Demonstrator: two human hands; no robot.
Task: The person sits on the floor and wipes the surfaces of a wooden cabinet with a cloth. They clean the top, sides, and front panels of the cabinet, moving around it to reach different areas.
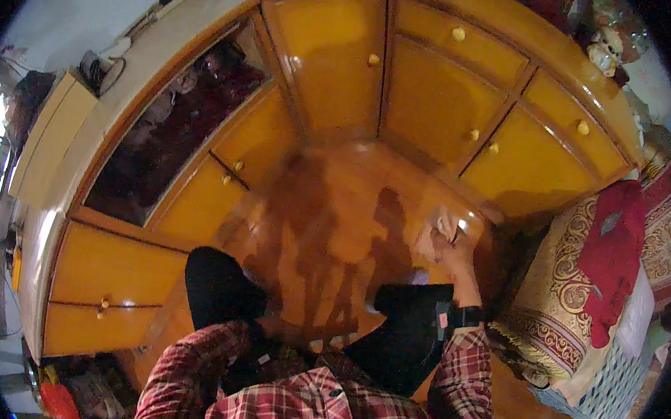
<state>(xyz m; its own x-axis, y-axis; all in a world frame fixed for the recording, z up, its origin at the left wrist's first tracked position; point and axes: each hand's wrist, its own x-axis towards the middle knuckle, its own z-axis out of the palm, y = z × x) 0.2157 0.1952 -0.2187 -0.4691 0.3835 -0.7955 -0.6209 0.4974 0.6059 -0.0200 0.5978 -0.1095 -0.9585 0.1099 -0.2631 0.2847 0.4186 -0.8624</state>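
Observation:
My right hand [452,246] reaches down to the glossy brown floor [359,211] at the right, a dark band on its wrist. Its fingers are bent around or beside a small pale thing [445,226], too blurred to name; whether they grip it is unclear. My left sleeve [213,342], red plaid, bends inward behind a knee. Deep shadow between my legs hides most of the left hand, so its fingers cannot be made out. Both knees, in black cloth [221,289], are bent up in front of me, and bare toes [316,345] show between them.
Yellow-orange wooden cabinets [442,87] with round knobs curve around the floor, one with a dark glass front [182,118]. At the right stands a seat or bed with a patterned cover [563,277] and a red cloth [612,258]. A red object [58,404] lies lower left.

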